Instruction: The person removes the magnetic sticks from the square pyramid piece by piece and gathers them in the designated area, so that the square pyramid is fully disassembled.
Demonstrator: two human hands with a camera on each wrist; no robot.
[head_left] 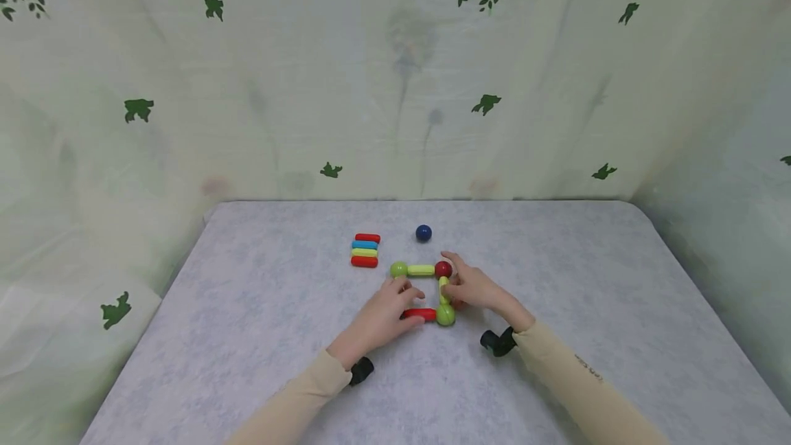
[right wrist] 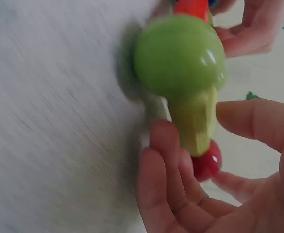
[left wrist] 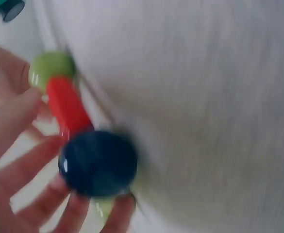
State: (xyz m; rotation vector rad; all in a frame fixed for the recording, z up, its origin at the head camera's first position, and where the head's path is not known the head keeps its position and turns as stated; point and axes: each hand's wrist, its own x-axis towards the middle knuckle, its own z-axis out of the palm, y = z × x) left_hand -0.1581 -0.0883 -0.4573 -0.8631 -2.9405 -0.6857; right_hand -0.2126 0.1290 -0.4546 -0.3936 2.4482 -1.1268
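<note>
A toy figure of balls and rods lies on the table. Its far side is a green ball (head_left: 398, 269), a yellow-green rod (head_left: 421, 270) and a dark red ball (head_left: 443, 269). Down the right side, another yellow-green rod (right wrist: 192, 121) reaches a near green ball (head_left: 445, 314), where a red rod (head_left: 423, 314) joins. My right hand (head_left: 480, 288) holds that right-side rod between thumb and fingers, its index finger by the dark red ball. At the near left corner my left hand (head_left: 382, 313) curls its fingers round a dark blue ball (left wrist: 98, 164), hidden in the head view.
Behind the figure sits a loose blue ball (head_left: 423, 233). To its left lies a stack-like row of loose rods (head_left: 364, 253) in red, blue and yellow-green. The grey table (head_left: 556, 246) meets a leaf-patterned curtain (head_left: 346, 122) at its back edge.
</note>
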